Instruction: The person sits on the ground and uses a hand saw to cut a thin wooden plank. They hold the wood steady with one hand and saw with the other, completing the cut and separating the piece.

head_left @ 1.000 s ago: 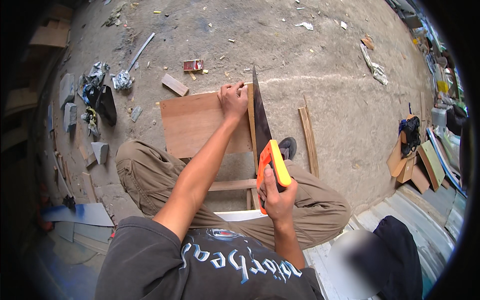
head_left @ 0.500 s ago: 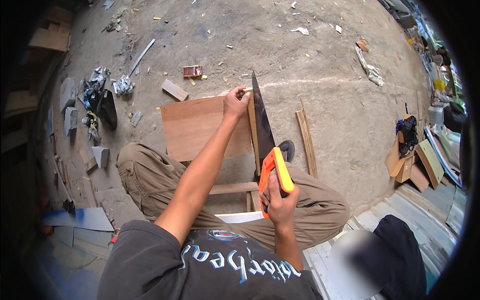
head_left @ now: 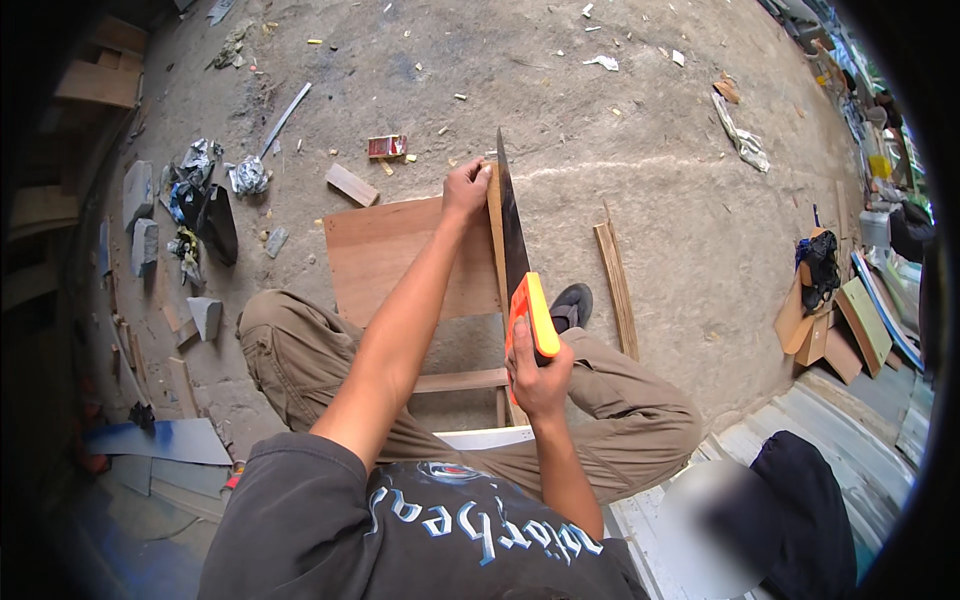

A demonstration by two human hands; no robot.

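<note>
My right hand [head_left: 538, 378] is closed round the orange and yellow handle of a handsaw [head_left: 512, 215]. Its dark blade points away from me and lies along the right side of a narrow wooden strip [head_left: 497, 240]. At the strip's far end, my left hand [head_left: 467, 190] grips it, thumb and fingers closed. Left of the strip lies a reddish-brown plywood panel [head_left: 390, 255], partly covered by my left forearm. Nearer to me, between my legs, a wooden crossbar [head_left: 460, 380] shows. The saw's teeth and any cut are too hard to make out.
Right of my foot [head_left: 572, 305] lies a split wooden batten [head_left: 615, 285]. A small wood block [head_left: 351, 184] and a red packet [head_left: 387, 146] sit beyond the panel. Crumpled foil [head_left: 248, 176] and grey stone chunks [head_left: 144, 245] are at left, cardboard pieces [head_left: 800, 320] at right.
The handsaw and my right hand have moved left and slightly away from me, bringing the blade closer along the strip. My left hand has shifted slightly along the strip's far end.
</note>
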